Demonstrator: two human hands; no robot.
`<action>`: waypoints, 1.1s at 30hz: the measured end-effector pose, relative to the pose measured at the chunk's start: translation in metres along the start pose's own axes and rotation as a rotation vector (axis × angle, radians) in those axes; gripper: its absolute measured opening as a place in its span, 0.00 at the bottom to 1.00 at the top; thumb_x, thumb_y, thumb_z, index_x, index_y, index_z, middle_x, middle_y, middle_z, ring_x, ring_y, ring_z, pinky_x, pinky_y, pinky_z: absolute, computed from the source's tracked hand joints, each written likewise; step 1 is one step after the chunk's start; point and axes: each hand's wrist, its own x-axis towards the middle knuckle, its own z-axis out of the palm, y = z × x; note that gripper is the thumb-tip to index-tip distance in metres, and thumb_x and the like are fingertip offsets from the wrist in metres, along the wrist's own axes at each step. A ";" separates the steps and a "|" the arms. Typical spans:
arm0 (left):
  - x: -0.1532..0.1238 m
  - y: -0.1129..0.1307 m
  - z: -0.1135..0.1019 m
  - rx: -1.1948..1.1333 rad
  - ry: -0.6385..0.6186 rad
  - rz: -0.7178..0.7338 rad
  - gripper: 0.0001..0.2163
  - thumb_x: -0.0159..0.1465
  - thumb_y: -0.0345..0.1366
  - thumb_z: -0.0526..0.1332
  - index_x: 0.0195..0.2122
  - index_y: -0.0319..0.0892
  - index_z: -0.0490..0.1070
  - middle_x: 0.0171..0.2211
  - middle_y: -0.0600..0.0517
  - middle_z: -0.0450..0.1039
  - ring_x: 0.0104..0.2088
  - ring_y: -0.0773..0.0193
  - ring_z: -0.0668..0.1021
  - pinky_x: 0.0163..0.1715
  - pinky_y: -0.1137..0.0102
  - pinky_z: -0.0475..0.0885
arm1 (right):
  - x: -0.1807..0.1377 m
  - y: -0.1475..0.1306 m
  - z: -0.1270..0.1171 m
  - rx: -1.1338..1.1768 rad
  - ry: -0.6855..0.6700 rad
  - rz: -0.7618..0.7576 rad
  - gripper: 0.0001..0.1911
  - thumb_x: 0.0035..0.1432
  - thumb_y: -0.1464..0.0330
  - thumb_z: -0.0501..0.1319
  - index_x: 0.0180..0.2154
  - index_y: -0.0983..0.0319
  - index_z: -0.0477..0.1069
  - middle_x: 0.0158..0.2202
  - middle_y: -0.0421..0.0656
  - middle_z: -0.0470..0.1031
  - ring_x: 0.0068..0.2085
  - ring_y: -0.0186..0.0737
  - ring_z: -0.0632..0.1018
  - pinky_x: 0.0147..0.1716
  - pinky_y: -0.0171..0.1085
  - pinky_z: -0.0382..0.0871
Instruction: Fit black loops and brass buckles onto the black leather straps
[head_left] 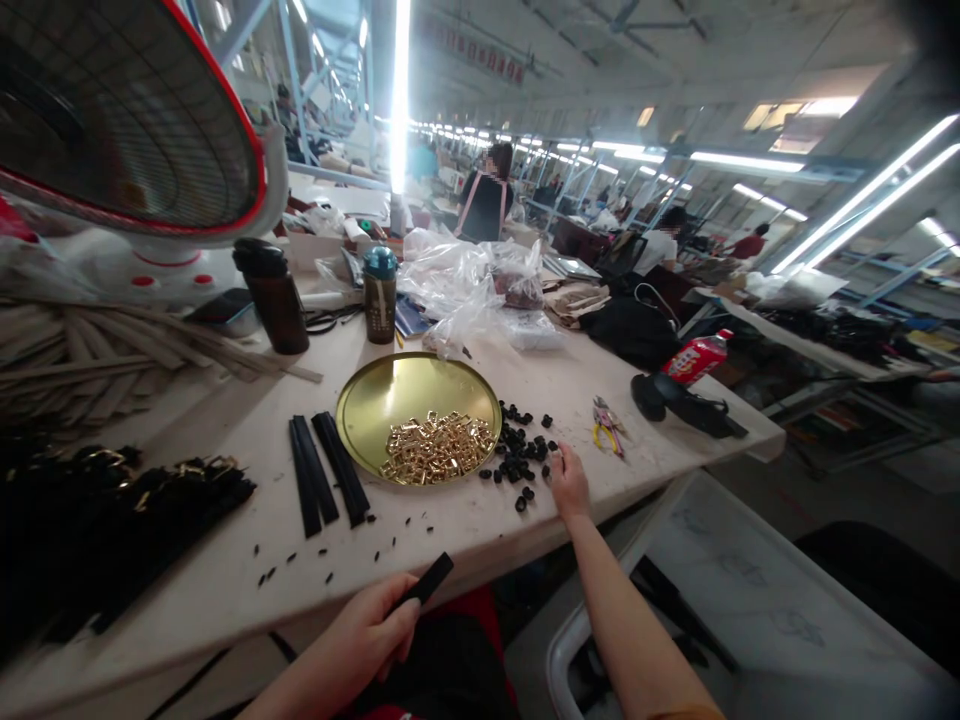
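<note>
My left hand [379, 625] is closed around a short black strap [433, 580], whose end sticks out past the table's front edge. At the right side of a heap of small black loops [517, 445], my right hand [570, 485] has its fingers pinched together on one loop at the fingertips. Left of the heap, a round gold tray [375, 390] bears a pile of small gold metal buckles [439, 447]. Two groups of flat black straps [311, 475] lie left of the tray, with tiny black bits scattered in front of them.
Yellow-handled pliers [606, 428] lie right of the loops. A dark bottle [274, 300], a blue-lidded bottle [380, 300] and plastic bags [465, 280] stand behind. A fan [135, 120] overhangs the left, above black straps with buckles [112, 520]. A grey bin [750, 580] stands at right.
</note>
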 end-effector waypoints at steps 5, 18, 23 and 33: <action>-0.007 -0.011 -0.005 -0.012 0.015 0.026 0.18 0.57 0.48 0.48 0.38 0.38 0.61 0.16 0.60 0.57 0.14 0.73 0.58 0.15 0.77 0.52 | 0.001 -0.007 -0.003 -0.020 0.031 0.001 0.25 0.56 0.55 0.49 0.44 0.68 0.67 0.42 0.54 0.70 0.44 0.48 0.70 0.44 0.47 0.63; 0.017 -0.008 -0.010 -0.035 -0.013 -0.035 0.15 0.57 0.47 0.48 0.35 0.39 0.62 0.18 0.59 0.58 0.16 0.73 0.59 0.16 0.77 0.53 | 0.049 -0.065 0.014 -0.173 -0.275 -0.322 0.08 0.51 0.65 0.57 0.32 0.58 0.75 0.32 0.43 0.72 0.34 0.41 0.71 0.38 0.38 0.61; 0.034 -0.002 -0.015 -0.003 -0.052 -0.066 0.14 0.58 0.46 0.47 0.35 0.40 0.62 0.19 0.59 0.59 0.16 0.73 0.60 0.15 0.77 0.53 | 0.048 -0.046 -0.001 -0.290 -0.265 -0.256 0.10 0.54 0.67 0.54 0.30 0.61 0.73 0.30 0.46 0.71 0.34 0.43 0.70 0.37 0.40 0.60; 0.038 0.007 -0.027 0.010 -0.057 -0.069 0.14 0.58 0.45 0.47 0.35 0.40 0.62 0.20 0.58 0.59 0.17 0.72 0.61 0.16 0.77 0.55 | 0.062 -0.076 0.012 -0.465 -0.382 -0.100 0.13 0.56 0.63 0.53 0.31 0.61 0.74 0.33 0.47 0.73 0.36 0.43 0.71 0.37 0.38 0.58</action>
